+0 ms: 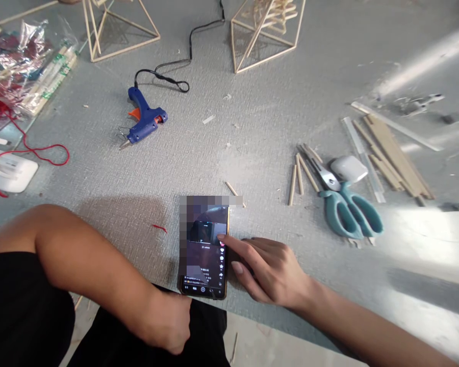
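Note:
A smartphone (210, 260) lies face up on the table near its front edge, its screen lit and its upper left part blurred by mosaic. My right hand (273, 267) comes in from the right; its index fingertip touches the right side of the screen. The thumb is apart and the other fingers are loosely bent, holding nothing. Just below the phone, at the table edge over my lap, my left hand (172, 323) is closed in a fist with its fingertips turned out of sight. No held object shows in it. A thin wooden stick (235, 194) lies beyond the phone.
A blue glue gun (147, 120) with a black cord lies at centre left. Teal-handled scissors (344, 204), a white case (349, 168) and wooden strips (396, 153) are at right. Two stick frames (124, 53) stand at the back. Plastic packets (26, 66) and red string (59, 162) lie left.

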A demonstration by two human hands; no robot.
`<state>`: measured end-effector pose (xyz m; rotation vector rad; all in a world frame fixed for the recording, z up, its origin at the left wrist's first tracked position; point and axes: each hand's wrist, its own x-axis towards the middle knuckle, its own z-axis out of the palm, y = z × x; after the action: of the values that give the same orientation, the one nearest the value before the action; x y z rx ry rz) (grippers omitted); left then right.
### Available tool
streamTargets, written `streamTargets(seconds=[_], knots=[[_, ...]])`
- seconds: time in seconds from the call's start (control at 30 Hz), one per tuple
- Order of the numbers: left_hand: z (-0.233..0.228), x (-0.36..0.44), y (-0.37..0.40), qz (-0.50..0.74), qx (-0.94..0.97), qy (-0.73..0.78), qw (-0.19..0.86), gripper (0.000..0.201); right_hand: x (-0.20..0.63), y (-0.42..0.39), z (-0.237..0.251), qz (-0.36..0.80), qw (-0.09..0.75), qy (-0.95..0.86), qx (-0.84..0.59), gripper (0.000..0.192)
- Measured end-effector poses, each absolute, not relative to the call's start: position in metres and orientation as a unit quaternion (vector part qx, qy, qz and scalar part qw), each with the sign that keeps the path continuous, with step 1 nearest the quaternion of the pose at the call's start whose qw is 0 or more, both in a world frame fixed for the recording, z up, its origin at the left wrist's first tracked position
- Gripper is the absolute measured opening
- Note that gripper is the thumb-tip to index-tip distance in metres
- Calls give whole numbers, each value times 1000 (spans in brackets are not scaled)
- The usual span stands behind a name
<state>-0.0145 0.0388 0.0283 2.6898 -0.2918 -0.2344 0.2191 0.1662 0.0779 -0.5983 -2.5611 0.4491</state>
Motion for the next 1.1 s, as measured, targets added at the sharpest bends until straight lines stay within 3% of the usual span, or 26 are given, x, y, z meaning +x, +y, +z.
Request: streamTargets(seconds=[1.1], knots=[[23,-13,38,-75,965,-110,228,31,220,166,77,170,232,-933,-216,39]])
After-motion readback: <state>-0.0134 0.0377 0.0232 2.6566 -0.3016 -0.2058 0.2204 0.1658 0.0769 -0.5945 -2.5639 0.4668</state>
